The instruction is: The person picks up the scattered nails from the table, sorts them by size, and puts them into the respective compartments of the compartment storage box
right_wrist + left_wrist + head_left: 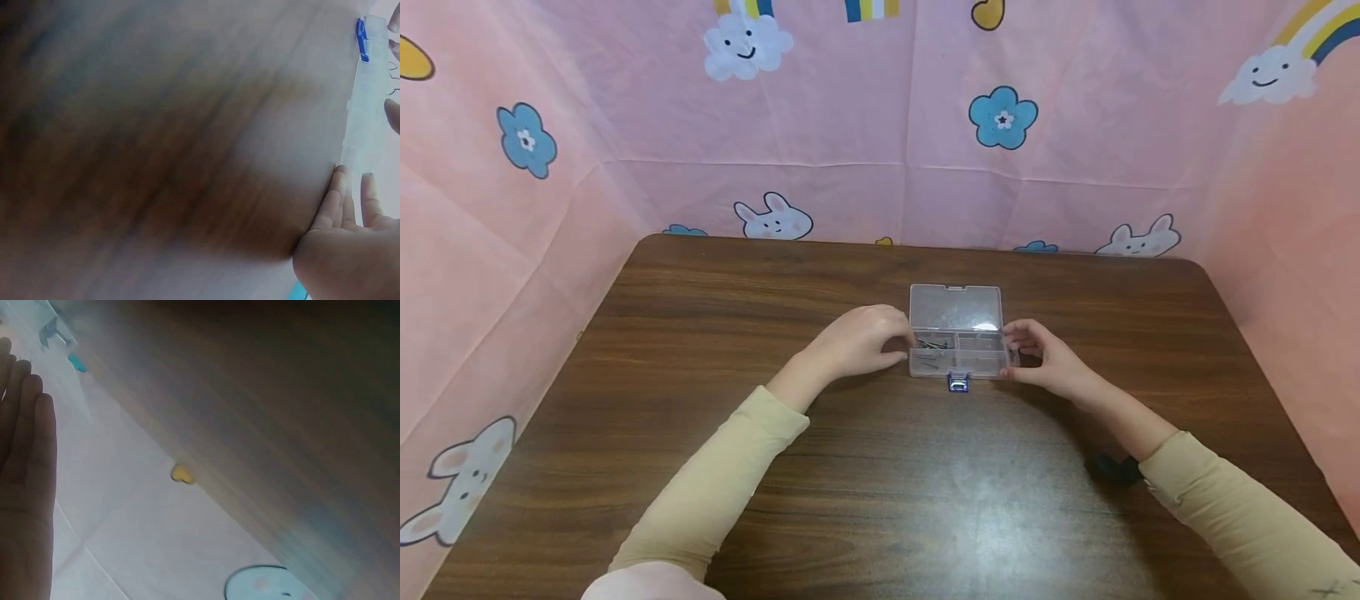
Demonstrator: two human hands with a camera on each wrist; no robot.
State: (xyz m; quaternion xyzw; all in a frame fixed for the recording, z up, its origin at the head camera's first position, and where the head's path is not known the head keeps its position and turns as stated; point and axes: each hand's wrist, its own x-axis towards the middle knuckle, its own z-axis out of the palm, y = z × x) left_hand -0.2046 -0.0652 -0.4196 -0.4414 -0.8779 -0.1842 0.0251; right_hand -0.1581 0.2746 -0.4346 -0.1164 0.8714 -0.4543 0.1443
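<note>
A clear plastic compartment box (981, 364) lies on the table with its lid (955, 308) raised at the back. Its blue latch (958, 382) faces the front. Several thin metal pieces, perhaps screws or nails (933, 343), lie in the left compartments; exact kind is unclear. At the box's left end, my left hand (867, 340) has its fingertips touching or close to the wall. In the left wrist view its fingers (42, 437) look straight. My right hand (1051, 360) holds the right end, thumb at the near corner and fingers at the far one.
A dark object (1112, 469), partly hidden by the right sleeve, lies on the brown wooden table (865, 483). Pink patterned cloth (865, 108) hangs behind the table and along both sides.
</note>
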